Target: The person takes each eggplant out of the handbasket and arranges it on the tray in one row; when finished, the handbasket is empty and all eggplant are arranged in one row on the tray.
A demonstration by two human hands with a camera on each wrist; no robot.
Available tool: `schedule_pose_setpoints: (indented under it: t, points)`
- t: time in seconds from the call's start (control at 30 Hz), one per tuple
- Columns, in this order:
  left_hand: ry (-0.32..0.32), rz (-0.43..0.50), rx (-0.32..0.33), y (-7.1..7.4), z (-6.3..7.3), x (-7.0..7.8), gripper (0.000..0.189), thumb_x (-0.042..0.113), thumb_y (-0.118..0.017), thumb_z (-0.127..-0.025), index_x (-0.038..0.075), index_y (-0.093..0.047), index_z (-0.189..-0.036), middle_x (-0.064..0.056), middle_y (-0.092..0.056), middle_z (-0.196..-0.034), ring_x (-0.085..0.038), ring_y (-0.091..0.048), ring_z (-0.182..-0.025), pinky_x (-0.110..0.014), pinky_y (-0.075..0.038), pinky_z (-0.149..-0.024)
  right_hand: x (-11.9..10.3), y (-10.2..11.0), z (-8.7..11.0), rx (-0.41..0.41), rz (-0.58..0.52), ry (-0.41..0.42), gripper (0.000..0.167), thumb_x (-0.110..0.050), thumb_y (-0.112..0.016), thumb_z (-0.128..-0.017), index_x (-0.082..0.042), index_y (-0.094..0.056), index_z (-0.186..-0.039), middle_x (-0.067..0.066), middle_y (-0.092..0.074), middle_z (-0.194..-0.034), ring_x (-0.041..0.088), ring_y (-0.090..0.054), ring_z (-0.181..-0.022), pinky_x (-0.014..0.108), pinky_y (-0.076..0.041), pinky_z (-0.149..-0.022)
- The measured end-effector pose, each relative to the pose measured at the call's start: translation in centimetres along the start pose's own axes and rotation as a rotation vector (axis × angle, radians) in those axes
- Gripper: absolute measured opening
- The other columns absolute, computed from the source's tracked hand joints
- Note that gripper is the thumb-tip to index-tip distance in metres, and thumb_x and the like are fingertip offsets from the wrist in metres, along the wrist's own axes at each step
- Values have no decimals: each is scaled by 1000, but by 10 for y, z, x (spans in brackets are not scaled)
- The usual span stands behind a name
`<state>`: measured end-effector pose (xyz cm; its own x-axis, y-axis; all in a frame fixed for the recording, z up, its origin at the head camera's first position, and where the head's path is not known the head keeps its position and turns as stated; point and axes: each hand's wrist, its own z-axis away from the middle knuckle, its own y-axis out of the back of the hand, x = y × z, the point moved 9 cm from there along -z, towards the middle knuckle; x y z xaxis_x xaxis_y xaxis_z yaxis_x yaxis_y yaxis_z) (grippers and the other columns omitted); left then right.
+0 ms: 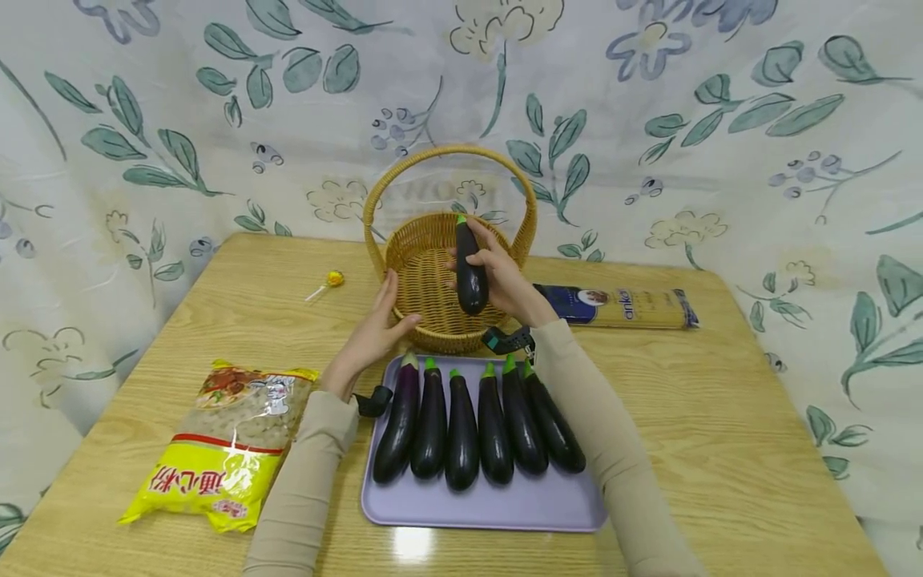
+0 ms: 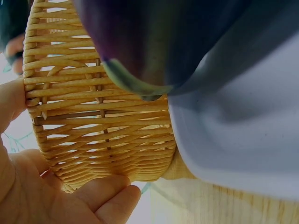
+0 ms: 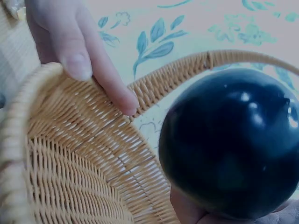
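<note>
My right hand (image 1: 508, 276) holds a dark eggplant (image 1: 472, 276) upright over the wicker basket (image 1: 433, 280), its green stem end pointing up. In the right wrist view the eggplant's round end (image 3: 229, 144) looms close, beside the basket's woven wall (image 3: 79, 177). My left hand (image 1: 371, 332) grips the basket's left rim. Seen from the left wrist, its fingers (image 2: 112, 196) lie against the outside of the weave. Several more eggplants (image 1: 461, 433) lie side by side on a lilac tray (image 1: 505, 509) in front of the basket, stems toward it.
A yellow bag of pasta (image 1: 219, 449) lies on the table at the left. A wrapped lollipop (image 1: 335, 279) sits left of the basket. Right of the basket is a long blue and yellow packet (image 1: 613, 307). The basket's tall handle (image 1: 450, 151) arches above it, before a floral cloth (image 1: 288, 120).
</note>
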<state>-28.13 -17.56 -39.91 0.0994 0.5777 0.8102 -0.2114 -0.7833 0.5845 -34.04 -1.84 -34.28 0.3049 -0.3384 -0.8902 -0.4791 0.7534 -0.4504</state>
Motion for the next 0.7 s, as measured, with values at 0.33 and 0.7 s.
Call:
schedule_pose_setpoints:
  t: [0.33, 0.7]
  points:
    - [11, 23, -17, -1, 1, 1, 87, 44, -49, -100, 26, 17, -153, 5, 21, -161, -31, 8, -151, -58, -7, -120, -1, 28, 53, 14, 7, 14, 64, -2, -31, -101, -30, -15, -156, 16, -32, -143, 19, -59, -106, 34, -56, -79]
    - [4, 8, -13, -1, -2, -1, 87, 45, -49, -100, 26, 17, -153, 3, 21, -161, -29, 10, -151, -56, -3, -120, 14, 80, 117, 109, -50, 22, 54, -4, -27, -103, -16, -19, -155, 15, -18, -152, 16, -59, -107, 34, -56, -85]
